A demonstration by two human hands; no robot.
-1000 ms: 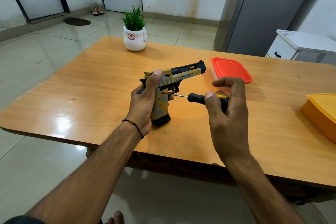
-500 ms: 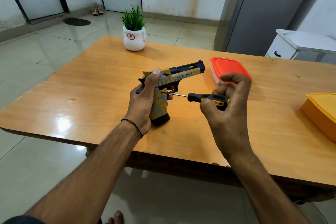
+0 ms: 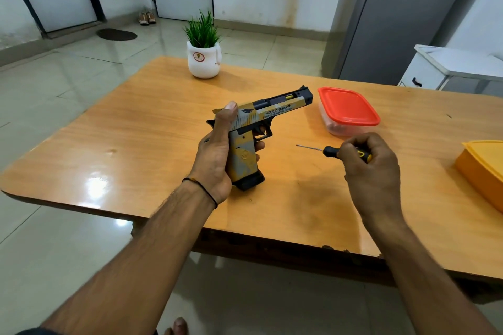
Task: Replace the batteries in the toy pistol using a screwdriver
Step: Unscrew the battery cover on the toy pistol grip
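Gripping the toy pistol (image 3: 272, 110) upright with the left hand (image 3: 215, 155), pressing the thumb against the slide, perhaps resting the butt on the table (image 3: 136, 144). Clutching the screwdriver (image 3: 330, 151) in the right hand (image 3: 370, 171), aiming its tip toward the pistol, apart from it. Sitting beyond: red-lidded box (image 3: 348, 106), potted plant (image 3: 204, 60).

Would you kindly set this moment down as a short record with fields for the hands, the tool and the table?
left hand: grips the toy pistol by its handle, base down
right hand: holds the screwdriver
tool tip: points left toward the pistol, not touching it
table: red-lidded container, yellow container, potted plant
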